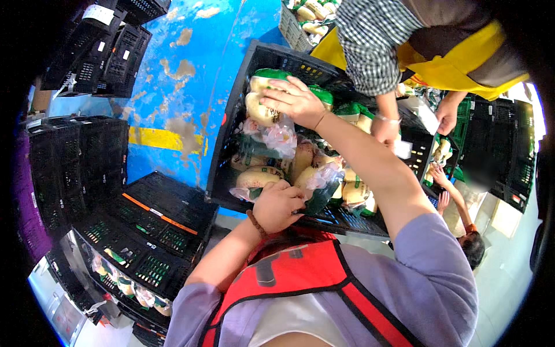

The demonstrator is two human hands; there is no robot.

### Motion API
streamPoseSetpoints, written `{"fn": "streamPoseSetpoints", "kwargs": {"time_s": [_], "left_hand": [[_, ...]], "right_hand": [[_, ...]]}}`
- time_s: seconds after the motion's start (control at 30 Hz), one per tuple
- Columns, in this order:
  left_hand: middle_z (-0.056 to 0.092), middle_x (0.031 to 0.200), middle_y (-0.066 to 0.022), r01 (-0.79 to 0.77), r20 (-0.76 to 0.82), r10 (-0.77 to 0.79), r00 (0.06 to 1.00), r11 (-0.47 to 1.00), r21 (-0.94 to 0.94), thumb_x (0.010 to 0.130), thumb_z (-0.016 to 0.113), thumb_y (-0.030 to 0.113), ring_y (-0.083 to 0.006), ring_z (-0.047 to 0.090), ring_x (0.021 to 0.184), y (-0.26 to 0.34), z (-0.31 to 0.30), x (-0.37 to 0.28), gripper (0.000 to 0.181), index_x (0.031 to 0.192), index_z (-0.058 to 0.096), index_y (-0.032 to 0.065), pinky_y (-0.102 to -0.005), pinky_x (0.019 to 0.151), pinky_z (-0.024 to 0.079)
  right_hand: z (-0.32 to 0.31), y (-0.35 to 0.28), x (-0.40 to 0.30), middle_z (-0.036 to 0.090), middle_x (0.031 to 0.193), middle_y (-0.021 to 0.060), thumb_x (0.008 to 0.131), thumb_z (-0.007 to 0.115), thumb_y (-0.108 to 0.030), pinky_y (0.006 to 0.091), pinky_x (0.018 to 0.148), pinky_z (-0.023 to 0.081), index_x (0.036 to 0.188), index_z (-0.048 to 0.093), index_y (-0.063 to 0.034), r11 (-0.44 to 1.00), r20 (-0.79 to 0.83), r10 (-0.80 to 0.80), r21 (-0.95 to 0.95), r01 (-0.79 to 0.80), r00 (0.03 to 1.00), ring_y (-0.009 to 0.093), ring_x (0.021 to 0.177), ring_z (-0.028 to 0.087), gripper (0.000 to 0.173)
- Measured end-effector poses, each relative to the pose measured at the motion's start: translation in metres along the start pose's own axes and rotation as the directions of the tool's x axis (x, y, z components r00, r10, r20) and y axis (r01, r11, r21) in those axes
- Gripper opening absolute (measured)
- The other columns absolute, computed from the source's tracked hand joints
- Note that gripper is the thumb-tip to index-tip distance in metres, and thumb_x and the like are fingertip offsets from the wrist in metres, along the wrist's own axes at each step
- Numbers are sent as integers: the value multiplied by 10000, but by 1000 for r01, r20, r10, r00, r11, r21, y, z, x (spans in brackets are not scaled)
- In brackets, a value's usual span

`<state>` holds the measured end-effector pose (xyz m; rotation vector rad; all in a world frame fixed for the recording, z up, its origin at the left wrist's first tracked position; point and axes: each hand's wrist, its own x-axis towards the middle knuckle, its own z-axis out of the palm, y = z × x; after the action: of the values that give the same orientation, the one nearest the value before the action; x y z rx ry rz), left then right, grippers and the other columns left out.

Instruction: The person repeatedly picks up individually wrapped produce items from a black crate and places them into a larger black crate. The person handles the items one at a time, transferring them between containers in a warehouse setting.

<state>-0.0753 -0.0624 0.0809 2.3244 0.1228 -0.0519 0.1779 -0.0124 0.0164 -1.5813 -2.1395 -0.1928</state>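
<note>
A black plastic crate (225, 130) stands before me, holding several printed plastic packs with pale, rounded contents and green ends. My right hand (297, 100) lies palm down, fingers slightly spread, on a pack (262, 106) in the far left part of the crate. At the near side, my left hand (279, 204) has its fingers curled against the clear plastic of another pack (318, 180); its fingertips are partly hidden. Left of that hand lies one more pack (260, 177). My right forearm crosses above the packs at the crate's right.
Across the crate, a co-worker in a checked sleeve (368, 47) holds a white paper (420, 112). Another person's hands (441, 180) reach into a crate at right. Black crates (78, 156) are stacked at left. A grey crate (295, 30) of packs stands behind on the blue floor (182, 99).
</note>
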Motion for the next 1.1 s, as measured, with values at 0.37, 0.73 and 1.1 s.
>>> {"fn": "streamPoseSetpoints", "kwargs": {"time_s": [0.37, 0.73, 1.1], "left_hand": [[607, 1012, 25, 33, 39, -34, 999, 999, 22, 633, 744, 225, -229, 544, 934, -1, -1, 4, 253, 869, 675, 169, -391, 797, 418], [619, 1099, -124, 193, -40, -334, 942, 634, -749, 831, 643, 317, -297, 575, 982, 8, -21, 7, 384, 1090, 616, 35, -403, 870, 442], [652, 1042, -207, 751, 298, -744, 598, 650, 115, 829, 632, 465, -320, 638, 928, -64, -57, -6, 597, 1187, 559, -6, -365, 784, 502]], "right_hand": [[6, -34, -43, 504, 1325, 152, 844, 530, -82, 395, 1000, 391, 1316, 474, -96, 617, 149, 739, 241, -749, 657, 300, 1214, 492, 475], [-24, -92, -116, 479, 1324, 245, 775, 695, -391, 402, 1016, 378, 1346, 414, 8, 346, 526, 683, 380, -858, 508, 369, 1223, 467, 751], [-67, -185, -233, 572, 1180, 174, 735, 784, -310, 358, 918, 449, 1243, 461, 41, -715, 806, 589, 485, -504, -60, 258, 1067, 560, 697]]}}
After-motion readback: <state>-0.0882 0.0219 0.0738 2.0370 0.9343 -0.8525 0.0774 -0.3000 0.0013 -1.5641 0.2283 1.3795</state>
